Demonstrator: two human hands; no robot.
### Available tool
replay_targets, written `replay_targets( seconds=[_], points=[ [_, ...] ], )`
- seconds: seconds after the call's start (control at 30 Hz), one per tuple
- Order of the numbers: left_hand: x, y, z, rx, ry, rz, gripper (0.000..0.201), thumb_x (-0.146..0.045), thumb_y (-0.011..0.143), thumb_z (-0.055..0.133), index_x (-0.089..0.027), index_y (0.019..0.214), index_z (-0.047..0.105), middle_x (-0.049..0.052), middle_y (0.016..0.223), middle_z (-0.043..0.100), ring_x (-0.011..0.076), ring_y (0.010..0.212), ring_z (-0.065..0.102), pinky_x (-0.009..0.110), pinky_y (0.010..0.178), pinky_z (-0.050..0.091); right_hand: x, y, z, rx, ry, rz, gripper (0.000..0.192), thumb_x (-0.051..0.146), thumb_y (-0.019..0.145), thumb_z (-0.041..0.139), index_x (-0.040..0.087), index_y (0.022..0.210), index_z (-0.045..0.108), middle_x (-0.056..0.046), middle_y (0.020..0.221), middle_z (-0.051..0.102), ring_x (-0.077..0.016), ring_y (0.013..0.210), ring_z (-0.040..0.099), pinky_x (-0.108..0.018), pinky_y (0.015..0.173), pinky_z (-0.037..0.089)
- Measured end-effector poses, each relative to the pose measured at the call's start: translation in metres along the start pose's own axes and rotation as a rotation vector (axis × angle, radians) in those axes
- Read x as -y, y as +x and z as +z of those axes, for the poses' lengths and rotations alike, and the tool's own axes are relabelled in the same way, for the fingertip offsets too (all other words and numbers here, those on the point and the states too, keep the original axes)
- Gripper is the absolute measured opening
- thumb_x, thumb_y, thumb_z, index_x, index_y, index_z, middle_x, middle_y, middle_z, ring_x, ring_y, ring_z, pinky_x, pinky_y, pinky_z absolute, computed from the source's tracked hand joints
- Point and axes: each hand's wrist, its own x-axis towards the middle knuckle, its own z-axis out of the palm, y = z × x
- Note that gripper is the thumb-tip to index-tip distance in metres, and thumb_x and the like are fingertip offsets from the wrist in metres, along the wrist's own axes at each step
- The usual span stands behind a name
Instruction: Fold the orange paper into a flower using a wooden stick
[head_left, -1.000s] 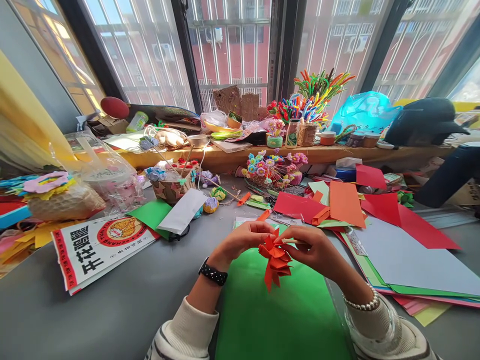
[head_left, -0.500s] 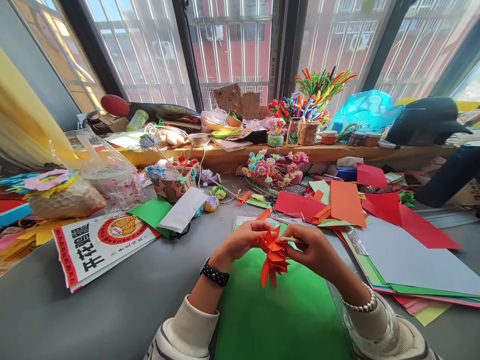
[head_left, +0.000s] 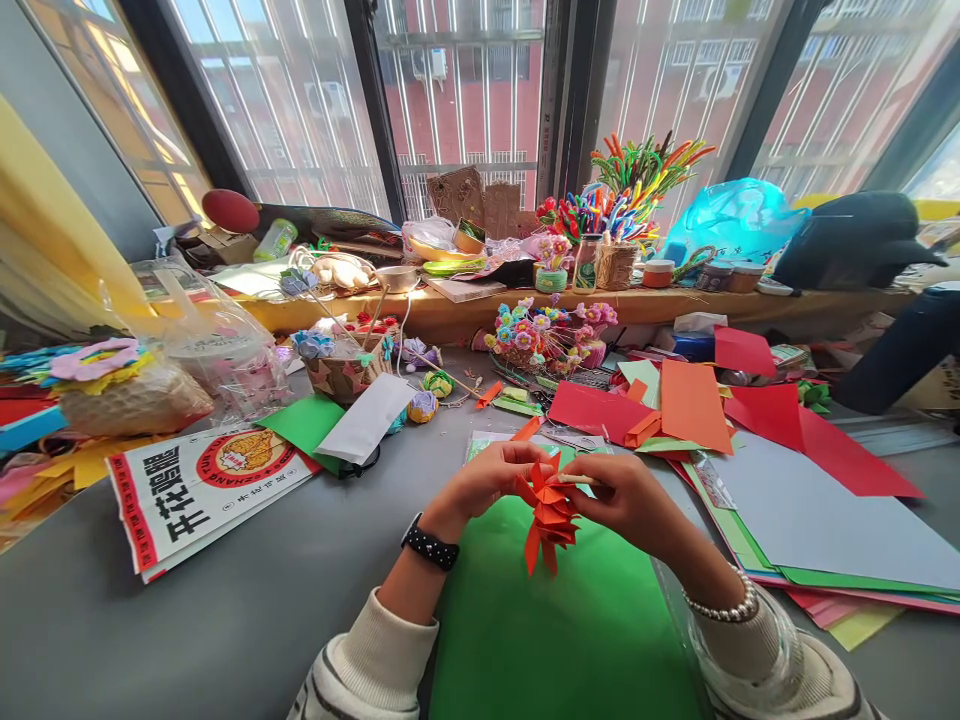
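An orange-red folded paper flower (head_left: 553, 515) with pointed petals is held up over a green sheet (head_left: 555, 630). My left hand (head_left: 491, 482) pinches its upper left petals between thumb and fingers. Closed at the flower's right side is my right hand (head_left: 626, 500), which grips a thin pale stick (head_left: 581, 479) lying against the petals. The stick's far end is hidden in the fingers. Part of the petals is covered by both hands.
Red paper sheets (head_left: 600, 412) and an orange sheet (head_left: 694, 405) lie beyond my right hand, near a stack of pale paper (head_left: 855, 520). A printed paper bag (head_left: 217, 500) rests at left. Behind stand a basket of small flowers (head_left: 536, 335) and a cluttered ledge (head_left: 450, 310).
The paper flower has turned slightly, its lower petals shifting a little to the right. Both hands keep their places and grips.
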Motion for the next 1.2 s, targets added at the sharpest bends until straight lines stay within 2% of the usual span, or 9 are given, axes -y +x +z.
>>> replay_targets(
  seconds=[0.17,0.37,0.5,0.67,0.83,1.03,1.2],
  points=[
    [0.000,0.000,0.000,-0.015,-0.006,0.020,0.023,-0.028,0.057,0.072,-0.011,0.069,0.063,-0.001,0.059,0.057,0.0064,0.049,0.050,0.019,0.049,0.036,0.002,0.000,0.001,-0.048,-0.002,0.009,0.014,0.018,0.075,0.051,0.016,0.078,0.065,0.003,0.056,0.052,-0.0050,0.043,0.029,-0.017,0.041,0.023],
    [0.001,-0.001,-0.002,-0.025,0.030,-0.003,0.022,-0.026,0.055,0.072,-0.011,0.069,0.064,0.001,0.060,0.060,0.0081,0.051,0.051,0.020,0.051,0.035,0.000,0.003,-0.004,0.132,0.106,0.044,0.022,0.016,0.075,0.050,0.018,0.092,0.065,0.005,0.054,0.047,-0.0047,0.043,0.026,-0.017,0.039,0.021],
    [0.001,-0.001,-0.003,-0.027,0.024,0.004,0.022,-0.026,0.054,0.073,-0.011,0.067,0.064,0.000,0.059,0.059,0.0082,0.051,0.051,0.020,0.051,0.035,0.001,0.008,-0.005,0.150,0.106,0.051,0.020,0.014,0.074,0.050,0.017,0.088,0.065,0.005,0.054,0.044,-0.0049,0.045,0.026,-0.017,0.041,0.021],
    [0.001,0.000,-0.004,-0.051,0.000,-0.002,0.025,-0.027,0.052,0.074,-0.011,0.068,0.063,0.000,0.060,0.059,0.0085,0.052,0.051,0.021,0.052,0.035,0.003,0.010,-0.003,0.106,0.034,0.095,0.014,0.018,0.075,0.051,0.014,0.070,0.063,0.006,0.050,0.040,-0.0055,0.045,0.028,-0.018,0.041,0.022],
    [-0.001,0.001,-0.001,-0.080,-0.013,0.013,0.027,-0.028,0.050,0.075,-0.010,0.065,0.061,-0.001,0.059,0.058,0.0076,0.050,0.049,0.021,0.051,0.033,0.006,0.008,0.002,0.016,-0.112,0.099,0.014,0.019,0.075,0.053,0.016,0.064,0.062,0.005,0.048,0.045,-0.0063,0.044,0.032,-0.018,0.043,0.025],
    [-0.003,0.000,0.001,-0.077,0.014,0.062,0.024,-0.028,0.053,0.073,-0.011,0.065,0.060,-0.002,0.057,0.056,0.0063,0.050,0.046,0.020,0.051,0.031,0.006,0.003,0.008,-0.066,-0.141,0.021,0.012,0.018,0.075,0.055,0.020,0.078,0.067,0.001,0.062,0.064,-0.0075,0.044,0.046,-0.019,0.043,0.030],
    [-0.005,-0.003,0.003,-0.077,0.036,0.127,0.022,-0.027,0.055,0.072,-0.011,0.064,0.059,-0.003,0.059,0.054,0.0061,0.052,0.047,0.019,0.052,0.033,0.001,-0.002,0.006,-0.117,-0.195,-0.131,0.015,0.024,0.079,0.054,0.020,0.084,0.068,-0.004,0.073,0.069,-0.0140,0.059,0.061,-0.022,0.053,0.042]
  ],
)
